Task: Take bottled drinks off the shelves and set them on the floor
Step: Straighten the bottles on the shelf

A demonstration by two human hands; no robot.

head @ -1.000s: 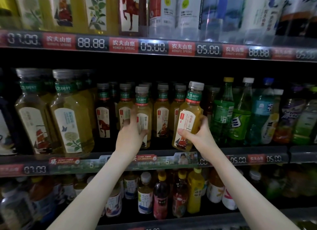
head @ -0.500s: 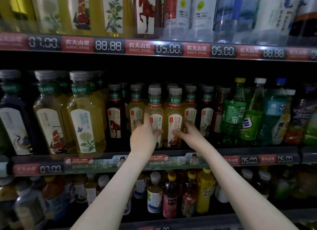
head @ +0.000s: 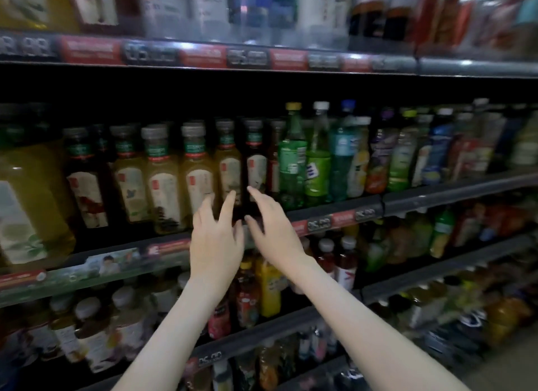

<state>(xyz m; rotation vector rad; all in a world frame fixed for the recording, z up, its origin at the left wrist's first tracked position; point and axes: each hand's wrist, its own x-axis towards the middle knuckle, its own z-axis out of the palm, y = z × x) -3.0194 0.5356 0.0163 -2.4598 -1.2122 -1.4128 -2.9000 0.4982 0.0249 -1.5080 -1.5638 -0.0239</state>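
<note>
While a person's left hand [head: 217, 239] and right hand [head: 273, 224] hover with fingers spread just in front of the middle shelf [head: 436, 197], neither holding anything, the tea bottles [head: 198, 175] stand in a row on it, upright, long axes vertical, grey caps up and labels facing out. The fingertips lie nearest an amber bottle [head: 228, 163] and a dark bottle [head: 256, 163]; whether they touch the glass cannot be told through the blur. Amber or dark liquid fills these bottles almost to the neck. Just to the right stand green soda bottles [head: 292, 157], while a large yellow bottle [head: 29, 186] crowds the left edge. Price tags [head: 247, 57] line the upper shelf rail, and more drinks [head: 270, 285] pack the shelves behind the forearms.
</note>
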